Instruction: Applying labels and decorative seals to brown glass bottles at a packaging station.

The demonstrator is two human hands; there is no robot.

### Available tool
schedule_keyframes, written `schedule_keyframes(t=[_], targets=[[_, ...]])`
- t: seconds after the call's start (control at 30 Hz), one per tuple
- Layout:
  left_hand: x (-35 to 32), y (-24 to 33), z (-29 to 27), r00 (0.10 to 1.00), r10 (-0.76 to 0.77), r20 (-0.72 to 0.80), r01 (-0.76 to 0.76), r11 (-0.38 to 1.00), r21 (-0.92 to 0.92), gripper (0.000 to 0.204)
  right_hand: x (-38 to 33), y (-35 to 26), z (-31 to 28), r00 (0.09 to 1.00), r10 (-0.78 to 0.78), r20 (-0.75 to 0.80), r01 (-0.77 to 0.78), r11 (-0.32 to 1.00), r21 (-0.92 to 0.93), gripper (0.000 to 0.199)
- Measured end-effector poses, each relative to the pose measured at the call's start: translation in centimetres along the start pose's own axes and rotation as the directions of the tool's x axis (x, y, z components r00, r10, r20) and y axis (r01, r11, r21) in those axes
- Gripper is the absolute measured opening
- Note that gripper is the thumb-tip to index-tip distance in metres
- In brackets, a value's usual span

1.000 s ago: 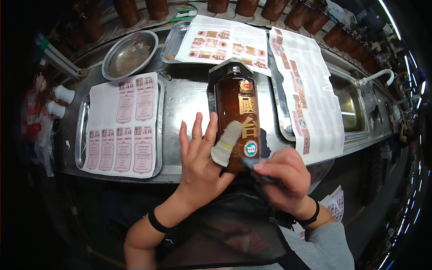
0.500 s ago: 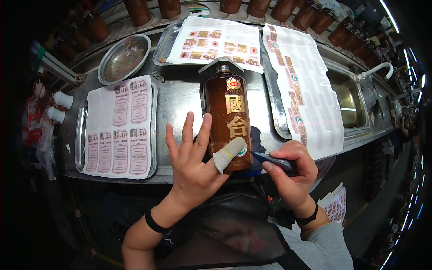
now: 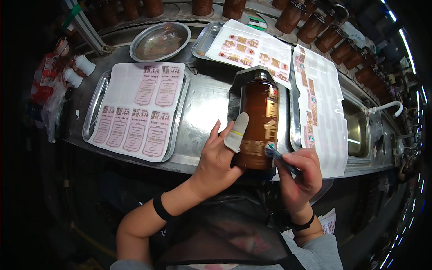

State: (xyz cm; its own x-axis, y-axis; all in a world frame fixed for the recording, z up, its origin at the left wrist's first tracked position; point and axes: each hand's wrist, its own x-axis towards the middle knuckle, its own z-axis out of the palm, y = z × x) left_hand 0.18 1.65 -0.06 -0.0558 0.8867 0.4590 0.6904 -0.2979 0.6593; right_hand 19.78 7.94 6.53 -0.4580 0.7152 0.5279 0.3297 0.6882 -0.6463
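A brown bottle (image 3: 256, 121) with gold characters lies on a dark holder (image 3: 236, 90), its neck pointing away from me. My left hand (image 3: 218, 157) grips the bottle's lower left side, thumb near the base; the index finger wears a pale cloth finger cot (image 3: 238, 132). My right hand (image 3: 301, 175) is closed round a slim dark blue-grey tool (image 3: 288, 164) whose pointed tip touches a small round label (image 3: 270, 150) low on the bottle's right side. The tool's exact kind is unclear.
Label sheets lie on metal trays: a pink-printed sheet (image 3: 135, 112) at left, a gold-printed sheet (image 3: 254, 49) behind and a long strip sheet (image 3: 319, 112) at right. A metal bowl (image 3: 159, 41), a sink (image 3: 357, 135) and several brown bottles (image 3: 290, 17) stand around.
The bottle has turned, so its characters sit further right. My left hand has shifted from its front to its left side. The tool tip has moved onto the round label. The view has swung left.
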Motion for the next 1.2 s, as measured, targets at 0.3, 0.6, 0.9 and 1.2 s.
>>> schedule_keyframes(t=[0.3,0.6,0.9,1.2], targets=[[0.1,0.4,-0.5,0.997,0.008,-0.071,-0.012,0.998,-0.060,0.082,0.2,-0.9,-0.1,1.000,0.012,0.000,-0.012,0.998,-0.063,0.036],[1.9,1.1,-1.2,0.985,0.157,0.073,-0.154,0.987,-0.046,0.081,0.5,-0.6,0.2,0.992,-0.031,0.125,0.038,0.998,-0.053,0.035],[3.2,2.0,-0.7,0.958,0.286,0.019,-0.285,0.958,-0.032,0.043,-0.1,-0.6,0.5,0.983,-0.154,0.099,0.138,0.979,0.150,0.029],[3.2,2.1,-2.5,0.935,0.350,0.051,-0.346,0.935,-0.073,0.042,-1.6,0.3,-1.0,0.945,0.328,0.006,-0.318,0.914,0.253,0.024]])
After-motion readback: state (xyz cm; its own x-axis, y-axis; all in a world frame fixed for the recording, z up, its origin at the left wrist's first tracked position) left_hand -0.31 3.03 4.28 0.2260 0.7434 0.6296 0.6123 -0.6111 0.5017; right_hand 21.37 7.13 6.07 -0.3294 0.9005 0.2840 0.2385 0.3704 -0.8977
